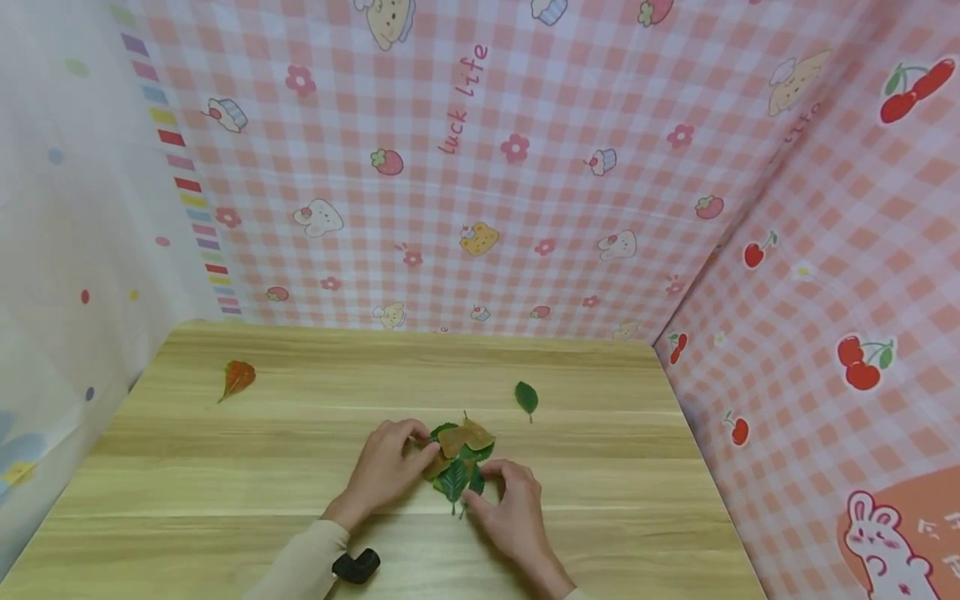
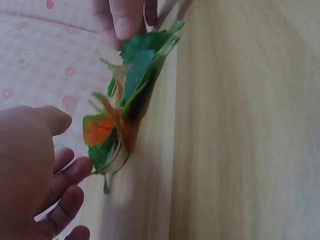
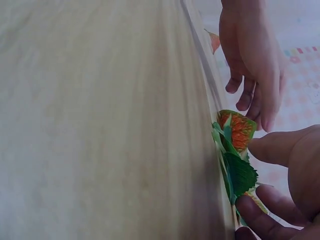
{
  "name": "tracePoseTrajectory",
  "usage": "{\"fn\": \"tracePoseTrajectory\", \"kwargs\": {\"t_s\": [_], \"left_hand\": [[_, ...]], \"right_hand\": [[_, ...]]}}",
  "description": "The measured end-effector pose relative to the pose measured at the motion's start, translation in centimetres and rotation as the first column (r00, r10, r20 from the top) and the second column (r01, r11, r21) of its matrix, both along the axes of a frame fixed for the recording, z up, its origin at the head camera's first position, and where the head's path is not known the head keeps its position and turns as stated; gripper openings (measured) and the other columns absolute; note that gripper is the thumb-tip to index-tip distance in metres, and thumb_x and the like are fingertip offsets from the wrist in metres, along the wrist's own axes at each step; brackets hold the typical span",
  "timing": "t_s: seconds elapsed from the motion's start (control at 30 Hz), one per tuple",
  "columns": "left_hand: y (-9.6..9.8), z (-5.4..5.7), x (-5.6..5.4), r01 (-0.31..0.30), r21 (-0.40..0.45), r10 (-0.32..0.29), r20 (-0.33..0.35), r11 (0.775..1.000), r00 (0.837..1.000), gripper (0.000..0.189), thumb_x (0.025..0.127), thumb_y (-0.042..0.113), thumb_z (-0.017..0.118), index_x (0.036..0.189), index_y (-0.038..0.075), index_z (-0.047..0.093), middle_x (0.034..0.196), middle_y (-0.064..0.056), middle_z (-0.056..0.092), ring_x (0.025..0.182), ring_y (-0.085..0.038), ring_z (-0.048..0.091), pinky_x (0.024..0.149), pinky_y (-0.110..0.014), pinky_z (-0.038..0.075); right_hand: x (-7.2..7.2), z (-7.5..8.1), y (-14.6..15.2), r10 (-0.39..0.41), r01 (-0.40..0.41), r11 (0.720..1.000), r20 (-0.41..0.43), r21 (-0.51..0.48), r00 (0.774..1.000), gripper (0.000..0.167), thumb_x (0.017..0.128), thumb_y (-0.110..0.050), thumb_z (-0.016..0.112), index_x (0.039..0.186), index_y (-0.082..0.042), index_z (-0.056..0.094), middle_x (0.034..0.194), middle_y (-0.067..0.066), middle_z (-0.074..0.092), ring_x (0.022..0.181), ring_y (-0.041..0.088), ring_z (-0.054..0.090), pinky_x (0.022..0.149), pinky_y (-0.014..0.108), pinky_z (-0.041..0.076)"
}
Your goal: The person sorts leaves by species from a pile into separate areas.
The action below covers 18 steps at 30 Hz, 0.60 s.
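Note:
A small heap of green and orange-brown leaves (image 1: 454,477) lies on the wooden table between both hands. My left hand (image 1: 382,467) is at the heap's left side, its thumb and fingers spread apart near the leaf edges. On the opposite side my right hand (image 1: 517,512) touches the heap with its thumb and fingertips, loosely bent. In the left wrist view, an orange leaf (image 2: 99,131) with a green rim stands beside darker green leaves (image 2: 140,70). A toothed green leaf (image 3: 241,174) sits near the right fingers in the right wrist view.
A red-orange leaf (image 1: 239,377) lies at the table's far left. One green leaf (image 1: 527,397) lies behind the heap to the right. Patterned cloth walls (image 1: 450,200) border the wooden table (image 1: 615,467). A black device (image 1: 356,567) is at the left sleeve.

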<state>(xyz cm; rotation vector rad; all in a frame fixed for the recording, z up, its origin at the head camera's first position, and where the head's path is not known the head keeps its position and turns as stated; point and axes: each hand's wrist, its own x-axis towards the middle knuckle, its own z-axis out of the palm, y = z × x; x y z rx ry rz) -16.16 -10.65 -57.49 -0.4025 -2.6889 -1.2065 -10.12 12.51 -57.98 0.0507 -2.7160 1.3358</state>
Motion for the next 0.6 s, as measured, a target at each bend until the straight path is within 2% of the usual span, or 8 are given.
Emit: {"fn": "tracePoseTrajectory", "kwargs": {"t_s": [0.27, 0.6], "left_hand": [[1.4, 0.0, 0.1, -0.064, -0.033, 0.065, 0.039, 0.997, 0.997, 0.015, 0.1, 0.029, 0.088, 0.094, 0.018, 0.08, 0.084, 0.007, 0.08, 0.083, -0.012, 0.064, 0.08, -0.031, 0.05], [2.0, -0.1, -0.2, -0.086, -0.002, 0.086, 0.055, 0.996, 0.995, 0.015, 0.099, 0.025, 0.088, 0.088, 0.017, 0.082, 0.078, 0.006, 0.081, 0.073, -0.006, 0.071, 0.072, -0.028, 0.057]], "right_hand": [[0.0, -0.2, -0.5, -0.035, 0.035, 0.999, -0.015, 0.024, 0.999, 0.027, 0.083, -0.016, 0.101, 0.099, -0.01, 0.08, 0.104, 0.003, 0.082, 0.121, 0.03, 0.068, 0.114, 0.054, 0.04], [-0.3, -0.4, -0.4, -0.035, 0.036, 0.999, -0.054, 0.022, 0.998, 0.022, 0.083, -0.013, 0.098, 0.082, -0.016, 0.076, 0.093, -0.002, 0.079, 0.114, 0.026, 0.067, 0.109, 0.051, 0.04]]}}
